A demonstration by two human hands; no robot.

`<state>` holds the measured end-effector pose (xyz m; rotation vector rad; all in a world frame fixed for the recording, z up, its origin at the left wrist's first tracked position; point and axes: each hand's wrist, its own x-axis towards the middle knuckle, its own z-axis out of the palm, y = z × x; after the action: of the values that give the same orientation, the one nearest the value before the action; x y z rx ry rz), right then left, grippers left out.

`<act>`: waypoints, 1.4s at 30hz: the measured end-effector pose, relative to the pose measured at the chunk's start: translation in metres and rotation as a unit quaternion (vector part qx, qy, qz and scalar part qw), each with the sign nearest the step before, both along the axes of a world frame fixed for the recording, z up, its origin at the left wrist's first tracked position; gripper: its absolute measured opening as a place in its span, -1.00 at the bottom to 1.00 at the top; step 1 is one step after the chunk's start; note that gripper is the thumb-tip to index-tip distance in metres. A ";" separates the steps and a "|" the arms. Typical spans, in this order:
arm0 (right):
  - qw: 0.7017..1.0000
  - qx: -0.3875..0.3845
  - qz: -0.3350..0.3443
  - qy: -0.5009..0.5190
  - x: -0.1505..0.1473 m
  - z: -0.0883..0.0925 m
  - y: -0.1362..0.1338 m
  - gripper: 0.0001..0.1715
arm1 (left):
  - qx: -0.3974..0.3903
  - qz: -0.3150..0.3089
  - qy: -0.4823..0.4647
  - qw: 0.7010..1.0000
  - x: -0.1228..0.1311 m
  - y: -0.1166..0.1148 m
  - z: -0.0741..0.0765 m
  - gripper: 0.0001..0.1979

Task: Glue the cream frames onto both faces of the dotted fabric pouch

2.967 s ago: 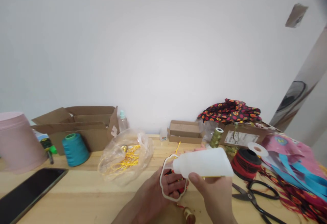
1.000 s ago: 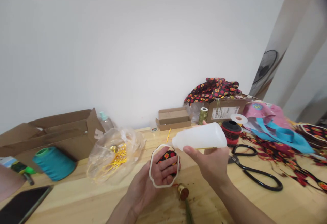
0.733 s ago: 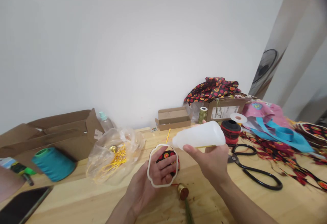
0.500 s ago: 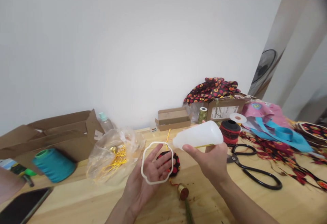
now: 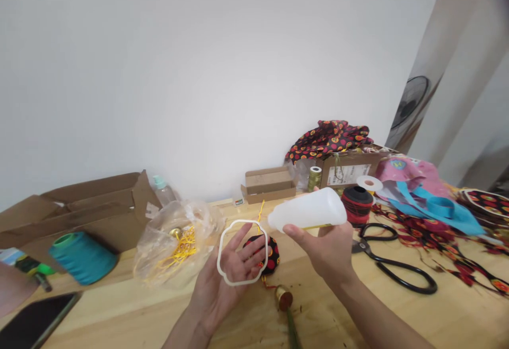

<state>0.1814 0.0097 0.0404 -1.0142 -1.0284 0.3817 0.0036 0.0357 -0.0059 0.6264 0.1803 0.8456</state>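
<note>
Your left hand (image 5: pixel 229 270) is lying wide, palm up, fingers loosely spread. A thin off-white frame with a scalloped outline (image 5: pixel 238 284) is resting over palm and fingers, ringing them from above. Your right hand (image 5: pixel 329 247) is closing around a translucent white plastic squeeze bottle (image 5: pixel 312 209), thumb pressing along its near side. The bottle is leaning almost flat, narrow end pointing left and slightly down toward the frame's upper right edge; you cannot tell from here whether the tip is touching.

Behind your left fingertips, a black fabric disc with red and orange print (image 5: pixel 273 256) is sitting partly hidden. A yellow-and-red cord is running from it to a gold metal bell (image 5: pixel 283 297) with an olive-green tassel (image 5: pixel 292 329), lying between your forearms.

Edges: the pale wooden table (image 5: pixel 131 314) is meeting the wall behind a small open brown cardboard box (image 5: pixel 270 195). Black-handled scissors (image 5: pixel 365 246) are lying just beside your right wrist, a red-and-black thread spool (image 5: pixel 357 208) standing close past the bottle's base. A crumpled clear plastic bag (image 5: pixel 149 253) is bordering your left side. Bare wood is showing between your left forearm and a black phone (image 5: pixel 37 320), and around the bell.
</note>
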 end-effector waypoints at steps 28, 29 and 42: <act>0.999 -0.027 0.020 0.004 0.001 -0.001 0.001 -0.12 | 0.010 0.001 -0.003 1.000 -0.002 0.001 0.000 -0.42; 0.999 -0.031 0.017 0.001 0.001 -0.001 0.001 -0.10 | 0.009 0.004 -0.003 1.000 -0.002 0.001 0.000 -0.42; 1.000 -0.012 -0.005 -0.027 0.004 -0.004 0.001 -0.26 | 0.008 0.015 0.006 1.000 -0.001 0.000 0.004 -0.42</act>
<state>0.1850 0.0105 0.0367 -1.0555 -1.0696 0.3599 0.0026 0.0357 -0.0021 0.6442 0.1944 0.8731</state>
